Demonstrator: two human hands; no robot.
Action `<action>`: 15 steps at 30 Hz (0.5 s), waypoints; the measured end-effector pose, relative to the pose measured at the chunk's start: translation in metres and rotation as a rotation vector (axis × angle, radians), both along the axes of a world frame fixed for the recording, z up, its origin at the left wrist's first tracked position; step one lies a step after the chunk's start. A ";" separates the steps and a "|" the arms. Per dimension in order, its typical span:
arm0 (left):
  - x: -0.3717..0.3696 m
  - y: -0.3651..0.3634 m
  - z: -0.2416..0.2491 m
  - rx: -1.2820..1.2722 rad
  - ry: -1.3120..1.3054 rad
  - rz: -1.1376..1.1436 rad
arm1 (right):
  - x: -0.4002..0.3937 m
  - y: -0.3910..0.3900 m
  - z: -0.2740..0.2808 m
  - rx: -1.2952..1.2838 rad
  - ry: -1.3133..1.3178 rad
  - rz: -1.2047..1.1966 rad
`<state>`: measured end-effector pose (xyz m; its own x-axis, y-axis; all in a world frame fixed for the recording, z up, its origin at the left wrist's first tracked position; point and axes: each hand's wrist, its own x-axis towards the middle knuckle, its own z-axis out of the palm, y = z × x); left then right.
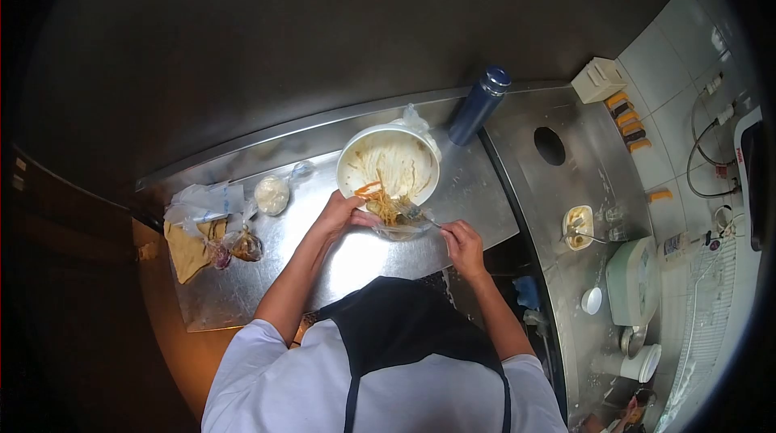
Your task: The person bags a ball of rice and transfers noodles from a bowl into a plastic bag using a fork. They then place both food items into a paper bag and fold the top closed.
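Observation:
A large white bowl (372,150) with smears inside stands on the steel counter (283,279). My left hand (346,213) is closed on the bowl's near left rim. Shredded food (390,208), orange and yellowish, lies at the bowl's near edge, over a clear plastic bag (400,232) just below the rim. My right hand (462,245), to the right of the bag, is closed round the handle of a metal utensil (428,221). The utensil's far end is in or beside the food and cannot be made out clearly.
Behind the bowl at right stands a blue bottle (479,105). To the left are a round white bagged item (272,194), small filled bags (246,245) and a brown cloth-like item (186,251). A small dish (578,228) and a greenish container (632,282) stand on the right counter.

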<state>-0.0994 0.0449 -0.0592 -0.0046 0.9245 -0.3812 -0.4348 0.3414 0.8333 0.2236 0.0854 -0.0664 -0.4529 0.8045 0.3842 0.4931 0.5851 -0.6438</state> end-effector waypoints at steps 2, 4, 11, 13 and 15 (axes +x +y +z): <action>0.000 0.001 -0.002 -0.003 -0.013 0.001 | 0.012 -0.001 -0.004 -0.043 0.003 -0.006; -0.002 0.002 -0.006 0.001 -0.034 0.010 | 0.024 -0.003 -0.003 -0.112 0.001 -0.022; -0.004 0.001 -0.009 0.011 0.018 0.021 | 0.017 -0.026 0.032 -0.327 0.172 -0.021; -0.001 0.001 -0.009 0.018 0.027 0.018 | 0.002 -0.027 0.035 -0.479 0.181 -0.111; 0.004 -0.001 -0.007 0.036 0.074 0.030 | -0.011 -0.024 0.044 -0.462 0.112 -0.158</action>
